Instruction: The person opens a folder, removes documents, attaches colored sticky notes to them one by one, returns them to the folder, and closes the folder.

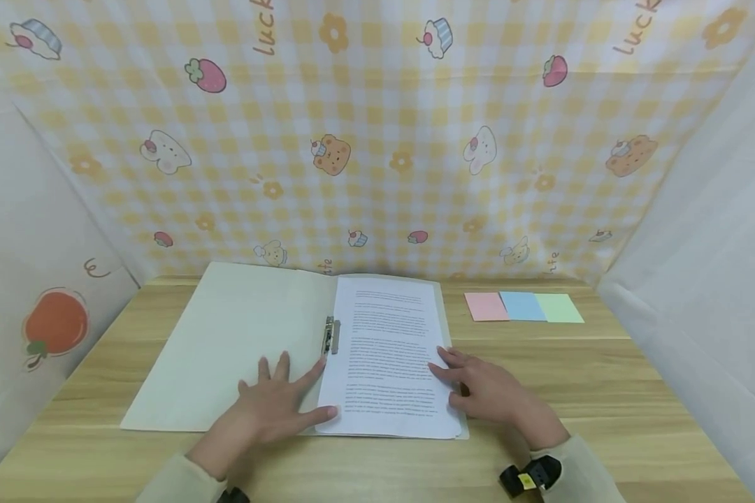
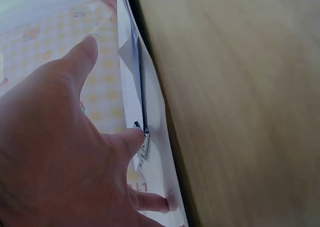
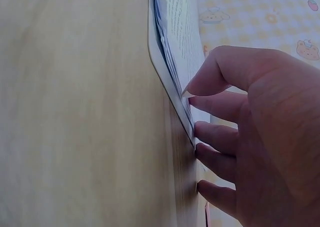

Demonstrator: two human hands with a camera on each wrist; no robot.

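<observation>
A pale file folder (image 1: 226, 342) lies opened out on the wooden table. In its right half is a stack of printed sheets (image 1: 390, 356), with a metal clip (image 1: 331, 335) at the sheets' left edge. My left hand (image 1: 267, 409) rests with spread fingers on the folder's left cover, its index fingertip just below the clip and its thumb on the sheets' lower left margin. My right hand (image 1: 487, 386) touches the right edge of the sheets. In the right wrist view, the bent thumb (image 3: 210, 82) meets the page edges, and the other fingertips lie along the folder's edge.
Pink (image 1: 486, 307), blue (image 1: 522, 306) and green (image 1: 559, 308) paper squares lie in a row at the back right of the table (image 1: 604, 405). A yellow checked cloth (image 1: 377, 140) hangs behind, and white cloth (image 1: 698, 279) borders the right side.
</observation>
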